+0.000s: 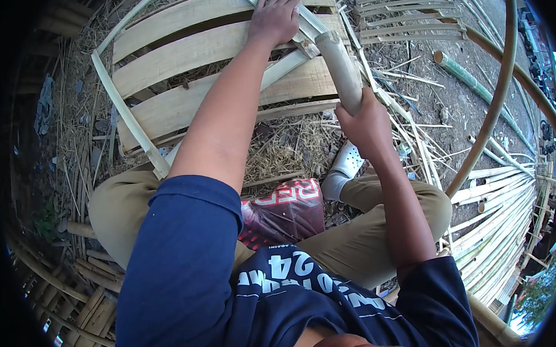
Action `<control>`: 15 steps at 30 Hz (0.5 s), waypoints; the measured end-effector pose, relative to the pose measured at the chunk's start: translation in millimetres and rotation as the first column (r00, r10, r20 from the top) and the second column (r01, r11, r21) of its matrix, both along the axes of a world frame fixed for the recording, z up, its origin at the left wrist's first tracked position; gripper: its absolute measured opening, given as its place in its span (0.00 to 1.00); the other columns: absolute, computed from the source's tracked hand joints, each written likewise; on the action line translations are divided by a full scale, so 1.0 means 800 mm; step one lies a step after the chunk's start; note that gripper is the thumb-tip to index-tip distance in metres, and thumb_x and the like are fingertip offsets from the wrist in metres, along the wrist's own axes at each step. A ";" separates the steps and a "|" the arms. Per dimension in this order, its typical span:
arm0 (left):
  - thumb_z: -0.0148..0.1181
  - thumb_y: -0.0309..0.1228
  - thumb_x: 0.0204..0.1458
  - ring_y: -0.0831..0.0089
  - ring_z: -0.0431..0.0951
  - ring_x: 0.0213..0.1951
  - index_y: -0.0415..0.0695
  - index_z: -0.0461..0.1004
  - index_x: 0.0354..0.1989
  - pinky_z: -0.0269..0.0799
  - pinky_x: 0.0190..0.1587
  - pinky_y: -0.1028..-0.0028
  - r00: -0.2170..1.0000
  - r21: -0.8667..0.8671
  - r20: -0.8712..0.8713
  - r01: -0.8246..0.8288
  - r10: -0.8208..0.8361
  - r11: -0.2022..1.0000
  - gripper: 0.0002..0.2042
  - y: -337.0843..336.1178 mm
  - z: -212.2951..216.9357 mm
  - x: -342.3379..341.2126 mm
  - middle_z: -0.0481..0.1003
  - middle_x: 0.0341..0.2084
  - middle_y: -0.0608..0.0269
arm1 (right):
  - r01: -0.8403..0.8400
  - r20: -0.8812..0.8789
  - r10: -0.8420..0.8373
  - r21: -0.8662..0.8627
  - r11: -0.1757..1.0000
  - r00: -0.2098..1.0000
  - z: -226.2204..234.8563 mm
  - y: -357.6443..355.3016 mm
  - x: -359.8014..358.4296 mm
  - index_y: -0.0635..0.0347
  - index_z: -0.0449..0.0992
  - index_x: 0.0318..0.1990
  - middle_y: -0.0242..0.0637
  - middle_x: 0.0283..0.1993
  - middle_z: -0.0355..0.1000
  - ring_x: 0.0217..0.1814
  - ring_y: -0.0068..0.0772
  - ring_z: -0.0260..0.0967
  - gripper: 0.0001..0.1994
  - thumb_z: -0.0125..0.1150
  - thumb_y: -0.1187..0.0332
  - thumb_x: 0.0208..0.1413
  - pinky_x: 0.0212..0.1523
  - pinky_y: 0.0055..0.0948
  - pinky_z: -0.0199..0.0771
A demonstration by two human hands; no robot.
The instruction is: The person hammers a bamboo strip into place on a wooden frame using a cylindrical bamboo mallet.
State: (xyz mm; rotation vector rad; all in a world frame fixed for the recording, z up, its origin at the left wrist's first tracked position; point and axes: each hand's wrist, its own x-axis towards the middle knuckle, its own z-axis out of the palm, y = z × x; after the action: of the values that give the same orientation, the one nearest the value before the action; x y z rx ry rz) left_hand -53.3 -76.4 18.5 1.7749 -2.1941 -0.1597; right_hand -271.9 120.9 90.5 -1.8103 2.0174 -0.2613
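My left hand [275, 20] lies over pale split bamboo strips [308, 22], its fingers stretched out and slightly apart. The strips rest slantwise across a low platform of wooden slats [186, 58]. In my right hand [366, 123] is a thick, pale, round wooden club [340, 71], gripped near its lower end and tilted up and to the left. The club's top end is close to the strips' near end, beside a small wood block [308, 47]; whether they touch, I cannot tell.
A bamboo strip frame [114, 94] borders the platform's left side. Split slivers [412, 130] litter the ground at right, near a green bamboo pole [472, 81] and a pile of poles [492, 245]. A curved pole [495, 102] rises there. Dark red printed fabric [289, 213] lies between my legs.
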 end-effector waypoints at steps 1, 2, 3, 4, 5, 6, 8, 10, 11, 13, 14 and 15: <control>0.44 0.38 0.70 0.63 0.51 0.77 0.49 0.60 0.75 0.43 0.79 0.56 1.000 -0.002 -0.001 -0.003 0.003 1.000 0.25 -0.002 -0.002 0.005 0.57 0.76 0.61 | -0.003 -0.001 0.003 -0.002 1.000 1.000 0.002 -0.005 -0.003 0.69 0.72 0.42 0.60 0.37 0.80 0.41 0.63 0.80 0.22 0.69 0.56 0.52 0.45 0.54 0.78; 0.45 0.38 0.69 0.63 0.52 0.77 0.48 0.60 0.75 0.43 0.79 0.56 1.000 -0.019 -0.001 0.001 -0.002 1.000 0.26 -0.003 -0.004 0.009 0.57 0.76 0.61 | -0.012 0.019 0.011 0.052 0.999 1.000 0.005 -0.009 -0.005 0.70 0.73 0.43 0.61 0.38 0.79 0.43 0.63 0.80 0.23 0.68 0.56 0.53 0.46 0.53 0.78; 0.45 0.38 0.69 0.62 0.52 0.77 0.48 0.60 0.74 0.43 0.79 0.57 1.000 -0.036 0.000 0.005 -0.005 0.999 0.26 -0.005 -0.006 0.013 0.58 0.76 0.60 | -0.022 0.040 0.018 0.106 0.994 0.999 0.007 -0.012 -0.006 0.71 0.73 0.43 0.61 0.40 0.79 0.44 0.63 0.80 0.23 0.68 0.56 0.53 0.47 0.53 0.78; 0.45 0.38 0.69 0.62 0.52 0.77 0.48 0.60 0.74 0.43 0.79 0.57 1.000 -0.036 -0.001 0.004 -0.004 0.999 0.26 -0.005 -0.006 0.012 0.58 0.76 0.60 | 0.011 0.048 -0.016 0.121 0.993 0.999 0.006 -0.012 -0.002 0.72 0.74 0.44 0.63 0.42 0.79 0.46 0.62 0.79 0.24 0.68 0.56 0.53 0.49 0.52 0.78; 0.46 0.38 0.69 0.62 0.52 0.77 0.47 0.60 0.74 0.43 0.79 0.57 1.000 -0.034 0.015 -0.002 0.002 0.999 0.26 -0.004 -0.006 0.009 0.58 0.76 0.60 | 0.009 0.047 -0.014 0.121 0.993 0.999 0.006 -0.012 0.001 0.72 0.74 0.44 0.63 0.42 0.79 0.46 0.62 0.79 0.24 0.68 0.56 0.53 0.49 0.52 0.78; 0.46 0.38 0.69 0.62 0.53 0.77 0.46 0.60 0.74 0.43 0.79 0.57 0.999 -0.032 0.032 -0.008 0.009 0.999 0.26 -0.003 -0.006 0.008 0.58 0.76 0.59 | 0.007 0.051 -0.012 0.092 0.996 0.999 0.008 -0.011 0.005 0.72 0.74 0.45 0.63 0.41 0.79 0.45 0.63 0.80 0.24 0.68 0.56 0.52 0.48 0.52 0.78; 0.46 0.38 0.69 0.63 0.53 0.77 0.46 0.61 0.74 0.43 0.79 0.57 1.000 -0.026 0.014 0.006 -0.006 1.000 0.26 0.000 -0.001 0.002 0.58 0.75 0.59 | 0.015 0.047 -0.018 0.063 0.998 0.999 0.007 -0.008 0.002 0.73 0.74 0.45 0.63 0.41 0.79 0.45 0.63 0.80 0.25 0.69 0.56 0.52 0.48 0.52 0.78; 0.46 0.38 0.69 0.63 0.53 0.77 0.46 0.61 0.74 0.43 0.79 0.56 1.000 -0.023 0.000 0.017 -0.017 1.000 0.26 0.000 0.001 0.000 0.58 0.75 0.60 | -0.024 -0.021 0.025 0.053 0.998 0.999 -0.004 -0.007 -0.002 0.73 0.74 0.48 0.62 0.39 0.79 0.42 0.60 0.81 0.28 0.70 0.52 0.54 0.44 0.49 0.78; 0.46 0.37 0.68 0.63 0.53 0.77 0.47 0.62 0.73 0.43 0.79 0.56 1.000 -0.026 -0.011 0.011 -0.011 1.000 0.26 -0.002 -0.002 0.000 0.58 0.75 0.60 | -0.024 -0.021 0.025 0.050 0.998 0.999 -0.003 -0.007 -0.002 0.73 0.74 0.48 0.62 0.39 0.79 0.42 0.60 0.81 0.28 0.70 0.52 0.54 0.44 0.49 0.78; 0.47 0.37 0.68 0.63 0.53 0.77 0.47 0.62 0.73 0.43 0.79 0.56 1.000 -0.031 -0.019 0.000 0.000 1.000 0.25 -0.005 -0.015 0.003 0.59 0.75 0.59 | -0.026 0.019 0.025 0.060 0.998 0.999 0.001 -0.005 0.003 0.72 0.74 0.48 0.62 0.38 0.79 0.42 0.62 0.80 0.28 0.71 0.51 0.54 0.44 0.49 0.78; 0.44 0.38 0.68 0.65 0.55 0.76 0.50 0.64 0.72 0.44 0.79 0.55 1.000 -0.179 -0.008 -0.005 0.003 0.984 0.24 -0.007 -0.027 0.008 0.61 0.74 0.63 | -0.033 0.024 0.031 0.057 0.998 0.999 0.002 -0.005 0.006 0.72 0.74 0.48 0.62 0.38 0.79 0.42 0.62 0.80 0.28 0.71 0.51 0.54 0.44 0.49 0.78; 0.40 0.39 0.69 0.68 0.57 0.76 0.54 0.67 0.71 0.44 0.78 0.53 1.000 -0.322 0.002 -0.007 0.008 0.947 0.23 -0.010 -0.036 0.014 0.63 0.73 0.66 | -0.056 0.008 0.056 0.035 0.998 0.998 0.001 -0.005 0.009 0.73 0.74 0.46 0.61 0.37 0.80 0.41 0.61 0.81 0.27 0.70 0.53 0.53 0.43 0.49 0.79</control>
State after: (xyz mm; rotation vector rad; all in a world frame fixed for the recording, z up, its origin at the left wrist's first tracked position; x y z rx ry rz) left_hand -41.7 -84.7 -10.6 1.6001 -2.0735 0.1949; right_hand -264.7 116.7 91.7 -1.8394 1.9511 -0.2138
